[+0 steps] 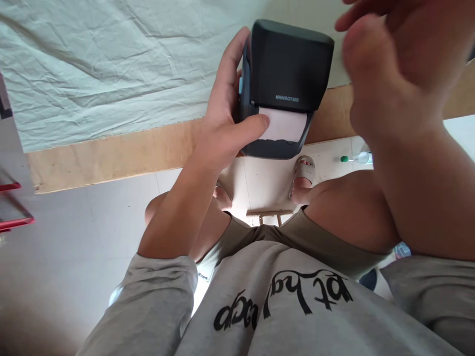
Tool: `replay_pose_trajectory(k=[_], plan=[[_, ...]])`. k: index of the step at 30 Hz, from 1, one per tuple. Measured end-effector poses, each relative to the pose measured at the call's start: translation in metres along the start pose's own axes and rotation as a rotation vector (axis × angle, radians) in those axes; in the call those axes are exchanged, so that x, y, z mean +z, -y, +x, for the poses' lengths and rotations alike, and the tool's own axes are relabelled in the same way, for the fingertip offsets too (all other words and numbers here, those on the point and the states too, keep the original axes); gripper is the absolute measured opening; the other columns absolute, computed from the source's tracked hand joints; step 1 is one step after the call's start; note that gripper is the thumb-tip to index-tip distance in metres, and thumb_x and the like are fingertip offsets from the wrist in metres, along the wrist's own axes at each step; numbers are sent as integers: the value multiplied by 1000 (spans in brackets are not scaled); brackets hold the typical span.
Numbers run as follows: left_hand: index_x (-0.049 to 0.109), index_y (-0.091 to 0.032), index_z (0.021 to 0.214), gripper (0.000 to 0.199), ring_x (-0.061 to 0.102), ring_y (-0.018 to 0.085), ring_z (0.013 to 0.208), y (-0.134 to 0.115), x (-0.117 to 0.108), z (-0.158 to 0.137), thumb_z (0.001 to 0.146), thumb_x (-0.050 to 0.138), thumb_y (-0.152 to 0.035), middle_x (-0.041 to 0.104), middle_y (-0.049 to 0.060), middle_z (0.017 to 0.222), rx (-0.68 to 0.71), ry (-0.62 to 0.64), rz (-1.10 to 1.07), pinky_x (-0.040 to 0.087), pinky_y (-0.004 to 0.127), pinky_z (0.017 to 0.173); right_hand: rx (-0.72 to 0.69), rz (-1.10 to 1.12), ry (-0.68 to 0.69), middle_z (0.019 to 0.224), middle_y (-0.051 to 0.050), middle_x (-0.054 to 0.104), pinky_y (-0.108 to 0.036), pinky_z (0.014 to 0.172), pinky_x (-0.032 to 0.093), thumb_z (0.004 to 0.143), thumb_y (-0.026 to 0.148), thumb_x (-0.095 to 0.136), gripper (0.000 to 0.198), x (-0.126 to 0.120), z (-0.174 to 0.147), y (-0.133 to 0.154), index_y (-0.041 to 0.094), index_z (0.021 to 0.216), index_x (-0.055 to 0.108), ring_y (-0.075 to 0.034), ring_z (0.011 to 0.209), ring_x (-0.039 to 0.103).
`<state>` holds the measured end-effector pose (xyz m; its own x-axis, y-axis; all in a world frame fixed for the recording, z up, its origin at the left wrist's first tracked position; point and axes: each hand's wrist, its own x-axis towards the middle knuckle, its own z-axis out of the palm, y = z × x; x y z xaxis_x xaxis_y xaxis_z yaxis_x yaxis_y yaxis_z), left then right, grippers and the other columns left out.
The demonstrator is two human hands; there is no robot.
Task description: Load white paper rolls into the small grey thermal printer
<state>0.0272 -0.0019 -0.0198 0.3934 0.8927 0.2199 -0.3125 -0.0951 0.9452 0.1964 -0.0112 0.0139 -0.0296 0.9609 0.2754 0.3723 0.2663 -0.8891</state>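
A dark label printer (291, 64) with a black lid marked NIIMBOT is in my left hand (222, 118). The fingers wrap its left side, and the thumb presses on the white label paper (284, 124) at its front. A small light-blue button (240, 85) shows on the printer's left edge, beside those fingers. Apart from the printer, to its right, my right hand (393, 64) is raised and slightly blurred. Its thumb and fingers are apart with nothing seen between them, though part of the hand runs out of the frame at the top.
A wrinkled pale cloth (104, 74) covers the surface ahead, which has a wooden edge (118, 153). Below are a tiled floor (92, 222), a small wooden stool (269, 214) between my legs, and a green-capped bottle (361, 158). Red-edged racks (15, 222) stand at the far left.
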Motion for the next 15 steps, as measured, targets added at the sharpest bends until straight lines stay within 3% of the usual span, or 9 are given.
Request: replay_pose_trajectory(k=[3,6,15], plan=[[43,-21,104,42,46,19,96,-6,6,-1,65,55,-31,47,6,101,-21,-68,2,41,27,80,30,-293,171,113,4,36,-4,73,37,68,48,35,56,6,0,3,17,114,30,6,95,39],[44,-19,96,28,48,16,91,-11,11,-2,72,52,-31,50,6,96,-111,-174,27,43,25,76,45,-282,319,110,3,36,-4,65,34,66,55,35,63,10,1,-2,19,117,25,10,79,35],[44,-22,91,19,51,12,81,-5,10,-2,74,51,-27,49,2,86,-131,-190,-18,43,22,65,31,-196,350,109,1,35,-3,66,32,65,50,41,61,11,1,-4,17,115,26,10,79,32]])
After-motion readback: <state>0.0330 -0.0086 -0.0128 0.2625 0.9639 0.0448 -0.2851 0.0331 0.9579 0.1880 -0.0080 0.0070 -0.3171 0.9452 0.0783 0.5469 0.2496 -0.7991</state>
